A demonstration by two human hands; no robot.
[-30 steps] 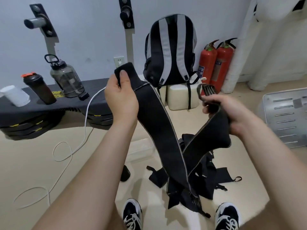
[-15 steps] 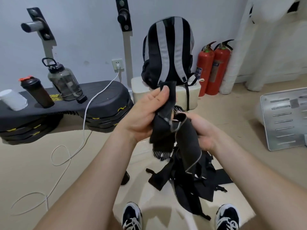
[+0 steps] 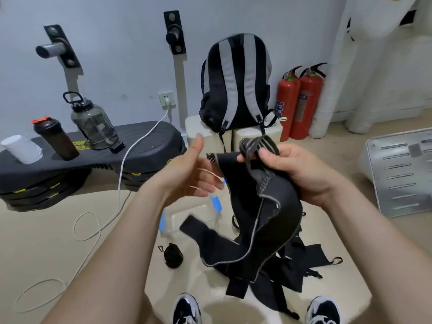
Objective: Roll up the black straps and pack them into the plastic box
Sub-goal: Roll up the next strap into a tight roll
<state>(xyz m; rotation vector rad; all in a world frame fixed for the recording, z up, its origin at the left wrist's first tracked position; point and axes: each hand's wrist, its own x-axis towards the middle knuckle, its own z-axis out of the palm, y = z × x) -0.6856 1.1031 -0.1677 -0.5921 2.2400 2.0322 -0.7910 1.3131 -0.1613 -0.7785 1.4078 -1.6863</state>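
Observation:
My right hand [image 3: 297, 173] grips the striped end of a wide black strap [image 3: 264, 213] with a grey edge; the rest of the strap hangs down and its free end swings out to the left. My left hand [image 3: 189, 174] is beside it with fingers spread, holding nothing. On the floor below lies a pile of more black straps [image 3: 304, 263]. The clear plastic box [image 3: 187, 218] with blue clips stands on the floor under my left hand, partly hidden. A small rolled black strap [image 3: 173, 255] lies beside the box.
A black bench [image 3: 140, 146] at the left carries two bottles and a white cup. A white cable [image 3: 119, 183] runs from the wall socket across the floor. A backpack [image 3: 236, 83], two red fire extinguishers [image 3: 297, 101] and a grey metal panel [image 3: 402, 176] stand behind and right. My shoes [image 3: 187, 309] are below.
The left hand has let go of the strap and opened; the strap's released end has dropped and swung left. The right hand keeps the striped end.

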